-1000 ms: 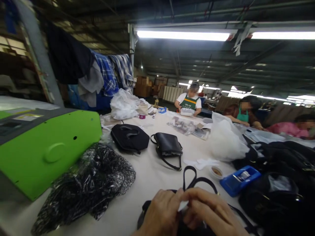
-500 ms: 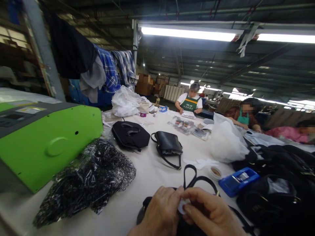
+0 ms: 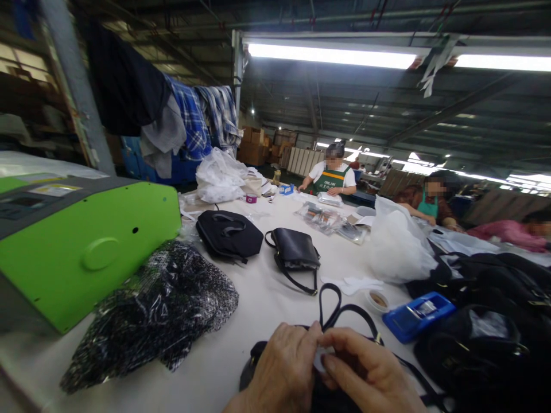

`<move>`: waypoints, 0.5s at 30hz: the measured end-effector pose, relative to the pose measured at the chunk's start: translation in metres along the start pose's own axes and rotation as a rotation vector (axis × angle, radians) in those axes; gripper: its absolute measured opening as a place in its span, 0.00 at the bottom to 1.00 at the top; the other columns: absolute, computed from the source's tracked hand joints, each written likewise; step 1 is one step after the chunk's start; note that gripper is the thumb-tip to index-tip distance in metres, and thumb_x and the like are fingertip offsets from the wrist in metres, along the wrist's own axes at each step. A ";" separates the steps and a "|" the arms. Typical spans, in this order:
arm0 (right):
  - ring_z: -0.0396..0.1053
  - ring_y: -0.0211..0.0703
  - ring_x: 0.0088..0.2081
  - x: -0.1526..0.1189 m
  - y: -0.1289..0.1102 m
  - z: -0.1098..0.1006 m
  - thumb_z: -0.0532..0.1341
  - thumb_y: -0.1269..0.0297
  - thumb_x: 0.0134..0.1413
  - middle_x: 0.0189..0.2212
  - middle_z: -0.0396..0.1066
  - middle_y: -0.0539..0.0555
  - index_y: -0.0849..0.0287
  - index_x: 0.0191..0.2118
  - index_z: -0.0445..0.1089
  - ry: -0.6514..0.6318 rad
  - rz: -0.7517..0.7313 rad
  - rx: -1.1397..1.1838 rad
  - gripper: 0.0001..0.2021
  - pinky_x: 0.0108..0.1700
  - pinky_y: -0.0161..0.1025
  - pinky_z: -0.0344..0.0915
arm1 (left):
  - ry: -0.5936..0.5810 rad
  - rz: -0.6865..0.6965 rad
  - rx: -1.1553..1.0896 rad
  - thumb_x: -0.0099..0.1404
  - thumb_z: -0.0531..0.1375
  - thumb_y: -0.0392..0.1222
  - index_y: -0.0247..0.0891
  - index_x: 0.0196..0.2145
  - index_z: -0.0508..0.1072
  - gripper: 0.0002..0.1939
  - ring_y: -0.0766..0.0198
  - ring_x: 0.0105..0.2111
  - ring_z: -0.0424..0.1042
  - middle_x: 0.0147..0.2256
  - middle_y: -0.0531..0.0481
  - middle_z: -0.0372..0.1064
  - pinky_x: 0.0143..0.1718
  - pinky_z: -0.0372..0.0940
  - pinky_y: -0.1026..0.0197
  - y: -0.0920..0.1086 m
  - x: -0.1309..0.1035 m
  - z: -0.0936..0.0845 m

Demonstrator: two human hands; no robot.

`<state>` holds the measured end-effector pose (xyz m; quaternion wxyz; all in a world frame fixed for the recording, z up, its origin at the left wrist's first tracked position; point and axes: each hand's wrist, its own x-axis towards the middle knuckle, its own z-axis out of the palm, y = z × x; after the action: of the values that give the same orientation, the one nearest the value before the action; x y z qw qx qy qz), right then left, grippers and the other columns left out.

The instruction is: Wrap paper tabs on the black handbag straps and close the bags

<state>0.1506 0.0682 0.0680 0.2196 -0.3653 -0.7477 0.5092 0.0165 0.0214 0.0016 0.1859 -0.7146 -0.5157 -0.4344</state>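
At the bottom centre, my left hand [image 3: 282,367] is closed over a black bag [image 3: 329,398] with a looped black strap [image 3: 365,315]. Beside it my right hand [image 3: 370,370] pinches a small whitish round piece [image 3: 319,360] between thumb and forefinger, against the bag. The fingertips of both hands nearly meet. Much of the bag is hidden under them. Further up the table lie a small black leather bag [image 3: 296,249] and a black fabric bag [image 3: 228,234].
A green machine [image 3: 99,252] and black-and-white material in clear plastic [image 3: 159,310] are on the left. To the right are a tape roll [image 3: 377,300], a blue case [image 3: 417,315], a white plastic bag [image 3: 398,241] and black bags [image 3: 473,344]. People sit or stand beyond.
Both my hands stay almost in place, and my right fingers have shifted slightly over the whitish piece. The person in the green apron across the table has moved an arm outward.
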 end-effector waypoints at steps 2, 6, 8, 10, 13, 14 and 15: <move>0.66 0.36 0.23 0.001 0.002 -0.002 0.58 0.61 0.51 0.18 0.66 0.46 0.56 0.32 0.72 -0.016 -0.057 -0.082 0.07 0.26 0.30 0.63 | -0.003 0.003 0.000 0.61 0.45 0.29 0.25 0.50 0.58 0.19 0.55 0.23 0.68 0.26 0.41 0.70 0.20 0.64 0.55 0.000 0.000 0.001; 0.65 0.35 0.25 0.003 0.007 -0.005 0.55 0.66 0.55 0.26 0.65 0.49 0.55 0.29 0.69 0.041 -0.342 -0.343 0.07 0.27 0.29 0.63 | -0.002 0.016 0.028 0.61 0.45 0.28 0.23 0.49 0.58 0.18 0.55 0.22 0.68 0.25 0.41 0.69 0.20 0.63 0.56 -0.001 -0.001 0.002; 0.66 0.35 0.29 0.004 0.009 -0.005 0.53 0.70 0.56 0.30 0.64 0.51 0.56 0.30 0.68 0.071 -0.520 -0.471 0.08 0.29 0.29 0.65 | -0.017 0.021 0.026 0.62 0.45 0.29 0.23 0.50 0.58 0.18 0.55 0.22 0.68 0.25 0.41 0.70 0.19 0.63 0.56 -0.001 -0.001 0.001; 0.67 0.36 0.31 0.006 0.009 -0.006 0.53 0.73 0.56 0.30 0.64 0.51 0.56 0.31 0.67 0.096 -0.653 -0.565 0.09 0.31 0.28 0.66 | -0.041 0.019 0.003 0.63 0.44 0.31 0.24 0.49 0.58 0.17 0.56 0.23 0.68 0.26 0.41 0.70 0.20 0.63 0.57 -0.001 0.000 -0.001; 0.68 0.37 0.32 0.007 0.007 -0.005 0.54 0.76 0.55 0.30 0.67 0.52 0.57 0.31 0.68 0.119 -0.777 -0.624 0.09 0.34 0.30 0.67 | -0.041 0.012 -0.049 0.66 0.41 0.33 0.27 0.48 0.60 0.16 0.57 0.23 0.67 0.26 0.42 0.70 0.21 0.62 0.58 0.000 0.001 -0.002; 0.68 0.37 0.32 0.007 0.006 -0.005 0.54 0.77 0.55 0.30 0.68 0.53 0.58 0.31 0.68 0.111 -0.806 -0.625 0.09 0.34 0.31 0.67 | -0.032 0.006 -0.070 0.67 0.40 0.34 0.28 0.46 0.61 0.16 0.58 0.22 0.67 0.25 0.43 0.69 0.21 0.61 0.58 0.000 0.002 -0.002; 0.69 0.37 0.31 0.007 0.005 -0.004 0.54 0.77 0.55 0.30 0.69 0.53 0.58 0.31 0.68 0.093 -0.831 -0.628 0.09 0.33 0.32 0.68 | -0.015 -0.002 -0.091 0.67 0.40 0.36 0.30 0.44 0.62 0.15 0.58 0.22 0.66 0.24 0.44 0.68 0.20 0.59 0.59 0.000 0.002 -0.002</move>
<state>0.1506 0.0770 0.0645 0.3159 -0.1081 -0.9358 0.1136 0.0154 0.0213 0.0043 0.1488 -0.7251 -0.4976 -0.4523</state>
